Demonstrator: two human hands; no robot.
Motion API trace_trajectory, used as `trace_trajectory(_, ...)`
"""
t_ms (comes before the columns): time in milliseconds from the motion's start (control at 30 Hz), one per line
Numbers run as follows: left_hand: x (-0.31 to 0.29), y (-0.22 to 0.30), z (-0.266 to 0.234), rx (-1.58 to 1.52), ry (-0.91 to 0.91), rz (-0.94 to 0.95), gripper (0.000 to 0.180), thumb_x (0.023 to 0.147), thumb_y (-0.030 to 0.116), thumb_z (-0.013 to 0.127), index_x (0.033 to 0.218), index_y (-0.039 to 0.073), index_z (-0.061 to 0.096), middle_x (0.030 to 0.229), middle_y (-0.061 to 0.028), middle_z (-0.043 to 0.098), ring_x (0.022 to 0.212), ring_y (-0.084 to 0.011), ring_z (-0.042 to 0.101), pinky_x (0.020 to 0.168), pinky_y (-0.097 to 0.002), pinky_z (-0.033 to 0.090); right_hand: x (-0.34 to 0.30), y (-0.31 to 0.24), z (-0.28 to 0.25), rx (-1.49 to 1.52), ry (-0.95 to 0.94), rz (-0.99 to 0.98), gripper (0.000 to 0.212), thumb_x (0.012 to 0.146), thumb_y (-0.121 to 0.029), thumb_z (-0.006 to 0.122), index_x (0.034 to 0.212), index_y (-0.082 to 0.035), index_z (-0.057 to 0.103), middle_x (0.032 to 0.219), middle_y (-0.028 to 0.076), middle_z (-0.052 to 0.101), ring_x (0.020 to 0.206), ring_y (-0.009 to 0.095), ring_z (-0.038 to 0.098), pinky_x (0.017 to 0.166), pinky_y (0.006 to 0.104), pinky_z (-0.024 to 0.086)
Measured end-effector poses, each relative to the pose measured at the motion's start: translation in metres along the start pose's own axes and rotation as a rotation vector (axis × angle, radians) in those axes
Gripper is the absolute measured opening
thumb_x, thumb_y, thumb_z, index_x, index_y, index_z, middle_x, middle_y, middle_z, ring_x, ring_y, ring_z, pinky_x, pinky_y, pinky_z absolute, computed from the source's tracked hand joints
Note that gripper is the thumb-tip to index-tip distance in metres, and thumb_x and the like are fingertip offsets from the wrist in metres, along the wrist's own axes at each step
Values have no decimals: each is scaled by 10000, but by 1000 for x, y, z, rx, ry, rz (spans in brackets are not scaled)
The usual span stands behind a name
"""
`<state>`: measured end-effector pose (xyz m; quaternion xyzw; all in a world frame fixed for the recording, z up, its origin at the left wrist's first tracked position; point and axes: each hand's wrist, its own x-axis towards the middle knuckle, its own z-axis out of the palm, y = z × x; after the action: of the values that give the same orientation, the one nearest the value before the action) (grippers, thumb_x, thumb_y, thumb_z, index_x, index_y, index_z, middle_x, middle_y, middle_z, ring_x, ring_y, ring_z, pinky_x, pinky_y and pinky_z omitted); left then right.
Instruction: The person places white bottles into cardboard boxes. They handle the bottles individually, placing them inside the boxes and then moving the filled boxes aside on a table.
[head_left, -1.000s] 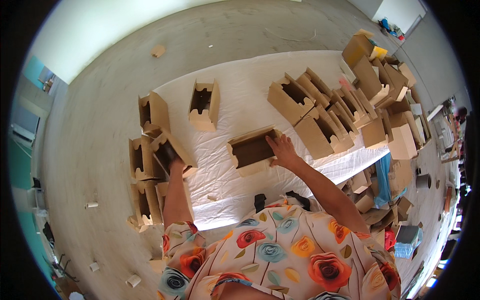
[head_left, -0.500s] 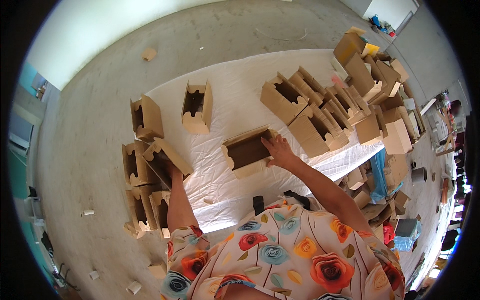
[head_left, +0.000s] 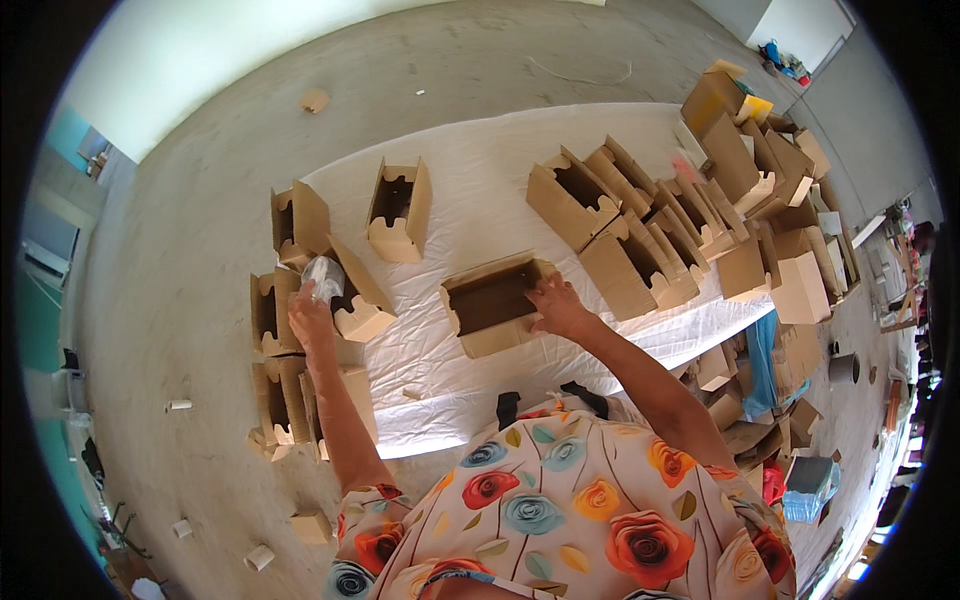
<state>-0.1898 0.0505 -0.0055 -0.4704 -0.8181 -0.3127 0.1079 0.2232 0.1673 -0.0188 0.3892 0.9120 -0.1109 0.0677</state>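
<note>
My left hand [head_left: 312,318] is closed on a clear plastic-wrapped item [head_left: 323,277], whose contents I cannot make out. It is raised beside a tilted open cardboard box [head_left: 366,312] in the left group. My right hand [head_left: 556,303] grips the right end of another open cardboard box [head_left: 500,341] in front of me, its fingers hooked over the rim. The inside of that box looks dark and bare. Just beyond the left group stands a separate open box [head_left: 398,238] on the white cloth [head_left: 470,185].
Several open boxes [head_left: 620,265] stand in rows on the right, with a heap of cardboard boxes [head_left: 795,240] behind them. More boxes [head_left: 280,405] line the left edge. Blue plastic [head_left: 762,365] hangs at the right edge. Small rolls [head_left: 259,557] lie on the floor.
My left hand has come up out of a left box with the plastic-wrapped item in it. That box has shifted and tilted. My right hand stays on the middle box.
</note>
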Motion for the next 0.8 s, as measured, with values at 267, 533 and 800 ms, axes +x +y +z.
trace_trajectory(267,-21,107,-117,-515,172,-257,293,773,-11,560,1061,13,613,973,-89,634,886,-194,601,741,-335,501,2,23,-3,336,-66,4,673,658,-412,720,1190,-47,529,1146,167,557,1121,373,410,947,411,385)
trace_trajectory(533,-99,226,-41,-1429,-295,-435,299,814,-15,553,1107,35,582,1009,-79,608,823,-143,599,725,-292,507,5,14,-12,1053,248,86,560,885,-407,489,1249,16,447,1195,171,530,1143,293,457,981,367,355)
trace_trajectory(800,-130,247,39,-1190,-521,-114,267,852,57,524,1117,26,537,1088,-81,560,1006,-162,541,864,-294,428,-19,-2,-41,2236,19,100,315,936,-267,431,1134,-30,493,1043,83,583,995,191,555,825,298,476)
